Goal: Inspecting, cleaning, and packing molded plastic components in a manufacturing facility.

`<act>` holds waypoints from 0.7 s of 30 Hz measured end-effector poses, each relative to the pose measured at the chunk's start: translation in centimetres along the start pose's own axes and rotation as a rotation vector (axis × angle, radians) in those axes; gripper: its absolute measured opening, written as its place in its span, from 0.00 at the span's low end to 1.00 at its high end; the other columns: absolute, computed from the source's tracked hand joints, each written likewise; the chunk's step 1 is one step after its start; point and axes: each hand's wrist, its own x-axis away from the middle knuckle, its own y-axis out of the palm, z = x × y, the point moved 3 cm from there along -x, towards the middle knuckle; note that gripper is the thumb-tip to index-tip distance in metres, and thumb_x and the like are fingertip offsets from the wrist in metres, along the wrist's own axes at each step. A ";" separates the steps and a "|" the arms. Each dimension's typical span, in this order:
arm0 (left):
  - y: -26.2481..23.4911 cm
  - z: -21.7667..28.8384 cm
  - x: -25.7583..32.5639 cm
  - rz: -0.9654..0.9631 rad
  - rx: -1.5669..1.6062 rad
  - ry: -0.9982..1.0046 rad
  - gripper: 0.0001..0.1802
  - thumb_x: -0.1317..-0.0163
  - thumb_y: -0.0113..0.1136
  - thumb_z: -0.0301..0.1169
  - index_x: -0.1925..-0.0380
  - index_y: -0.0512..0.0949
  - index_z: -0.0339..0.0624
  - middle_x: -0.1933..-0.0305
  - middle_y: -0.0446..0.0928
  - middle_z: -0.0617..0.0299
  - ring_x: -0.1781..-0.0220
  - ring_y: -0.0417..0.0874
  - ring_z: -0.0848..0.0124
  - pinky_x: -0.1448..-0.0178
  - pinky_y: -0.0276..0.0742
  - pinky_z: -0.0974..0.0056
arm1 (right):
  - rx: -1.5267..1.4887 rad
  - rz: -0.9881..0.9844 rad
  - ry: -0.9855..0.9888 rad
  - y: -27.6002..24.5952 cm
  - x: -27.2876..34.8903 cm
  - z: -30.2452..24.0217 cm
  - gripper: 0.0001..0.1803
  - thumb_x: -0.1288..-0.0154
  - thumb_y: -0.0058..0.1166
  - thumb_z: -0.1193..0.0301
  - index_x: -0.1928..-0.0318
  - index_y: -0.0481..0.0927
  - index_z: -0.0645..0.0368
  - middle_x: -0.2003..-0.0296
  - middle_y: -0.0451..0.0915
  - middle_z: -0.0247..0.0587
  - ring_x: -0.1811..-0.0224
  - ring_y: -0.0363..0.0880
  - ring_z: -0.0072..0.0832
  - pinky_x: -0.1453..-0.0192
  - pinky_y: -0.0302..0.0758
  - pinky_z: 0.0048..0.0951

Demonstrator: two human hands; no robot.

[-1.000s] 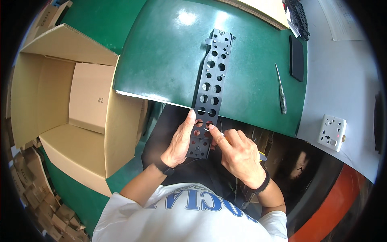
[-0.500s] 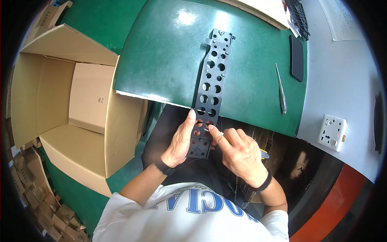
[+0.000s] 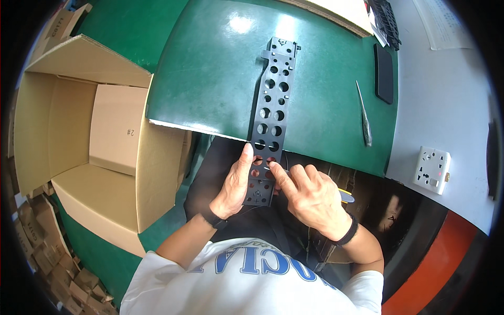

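A long black plastic strip (image 3: 273, 110) with many round holes lies lengthwise on the green table (image 3: 210, 79), its near end hanging over the table's front edge. My left hand (image 3: 233, 184) grips that near end from the left side, thumb along the strip's edge. My right hand (image 3: 310, 197) is closed on a small tool with a thin metal tip (image 3: 274, 169), pressed against the strip near its lower holes. A yellow and black handle end (image 3: 345, 196) shows behind the right hand.
A large open cardboard box (image 3: 84, 142) stands to the left of the table. On the table's right part lie a slim metal tool (image 3: 363, 118) and a black flat bar (image 3: 384, 73). A white wall socket (image 3: 431, 169) sits on the grey surface at right.
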 end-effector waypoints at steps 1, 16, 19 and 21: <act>0.1 0.1 0.0 0.000 0.000 0.000 0.39 0.31 0.41 0.67 0.50 0.75 0.38 0.53 0.73 0.62 0.58 0.76 0.76 0.53 0.78 0.71 | 0.000 0.000 0.000 0.0 0.0 0.0 0.26 0.44 0.58 0.71 0.42 0.78 0.62 0.72 0.67 0.34 0.73 0.69 0.25 0.75 0.70 0.26; 1.4 1.8 0.7 -0.071 0.038 0.023 0.38 0.28 0.33 0.64 0.52 0.75 0.37 0.62 0.80 0.58 0.68 0.85 0.69 0.61 0.85 0.65 | 0.060 -0.029 -0.123 -0.6 -0.9 0.7 0.28 0.45 0.59 0.70 0.41 0.78 0.61 0.71 0.68 0.35 0.72 0.70 0.26 0.72 0.71 0.26; 1.3 1.6 0.6 -0.078 0.025 0.011 0.39 0.28 0.33 0.64 0.53 0.75 0.37 0.63 0.80 0.58 0.68 0.85 0.70 0.61 0.85 0.65 | 0.018 -0.043 -0.062 -0.6 -0.6 0.3 0.28 0.45 0.59 0.70 0.41 0.78 0.61 0.71 0.68 0.35 0.73 0.70 0.26 0.73 0.72 0.27; 1.4 1.8 0.7 -0.046 -0.007 0.013 0.39 0.28 0.33 0.65 0.52 0.75 0.37 0.63 0.80 0.57 0.69 0.84 0.70 0.60 0.85 0.65 | -0.015 -0.027 -0.016 -0.2 -0.3 0.2 0.29 0.45 0.60 0.70 0.40 0.78 0.60 0.71 0.68 0.35 0.73 0.69 0.27 0.74 0.72 0.27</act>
